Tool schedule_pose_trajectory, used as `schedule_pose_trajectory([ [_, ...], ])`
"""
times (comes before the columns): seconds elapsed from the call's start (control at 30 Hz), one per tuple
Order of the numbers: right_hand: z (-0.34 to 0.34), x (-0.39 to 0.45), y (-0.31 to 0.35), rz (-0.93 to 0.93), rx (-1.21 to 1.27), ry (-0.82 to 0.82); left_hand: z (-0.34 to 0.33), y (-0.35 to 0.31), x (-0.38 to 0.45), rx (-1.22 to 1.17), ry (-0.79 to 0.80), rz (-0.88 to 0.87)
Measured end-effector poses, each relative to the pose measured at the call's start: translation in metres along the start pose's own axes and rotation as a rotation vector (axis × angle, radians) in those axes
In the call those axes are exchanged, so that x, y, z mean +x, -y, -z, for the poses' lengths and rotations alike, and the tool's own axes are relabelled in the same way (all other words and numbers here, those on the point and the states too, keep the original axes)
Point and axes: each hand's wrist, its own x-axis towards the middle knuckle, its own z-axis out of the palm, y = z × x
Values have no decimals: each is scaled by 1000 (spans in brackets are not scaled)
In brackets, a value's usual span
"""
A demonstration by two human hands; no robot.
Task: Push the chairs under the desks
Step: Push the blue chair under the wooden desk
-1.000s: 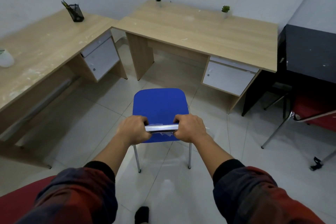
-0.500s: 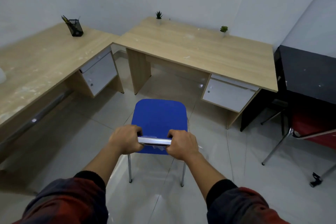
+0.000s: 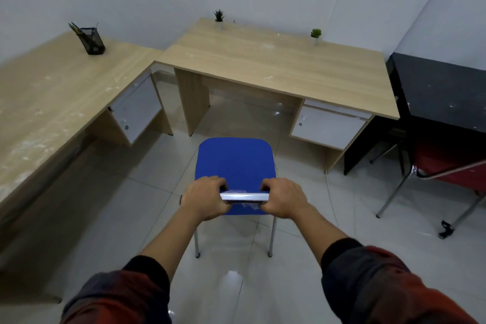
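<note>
A blue chair [image 3: 235,159] with chrome legs stands on the tiled floor, its seat pointing at the gap under the wooden desk [image 3: 276,66] ahead. My left hand [image 3: 205,198] and my right hand [image 3: 285,200] are both shut on the chrome top bar of its backrest, one at each end. The seat's front edge is just short of the desk's front edge. A second wooden desk [image 3: 52,92] runs along the left wall. A red chair [image 3: 452,163] stands at the right, partly under a black desk [image 3: 444,92].
White drawer units hang under each wooden desk, one at the right of the gap [image 3: 328,126] and one at the left [image 3: 136,110]. A black pen holder [image 3: 92,41] and two small potted plants [image 3: 218,18] stand on the desktops. Open tiled floor surrounds the blue chair.
The blue chair has moved forward toward the desk with both hands still on its backrest bar. The desks appear lower in the view as the head has tilted up.
</note>
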Motion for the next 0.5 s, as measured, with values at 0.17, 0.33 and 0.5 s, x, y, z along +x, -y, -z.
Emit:
schedule_pose_trajectory([
  [0.17, 10, 3, -9, 15, 18, 38, -3, -5, 3, -141, 9, -112],
  [0.33, 9, 6, -25, 12, -18, 34, -7, -10, 12, -170, 98, -64],
  [0.5, 2, 15, -19, -5, -7, -48, -2, 1, 25, -80, 40, 1],
])
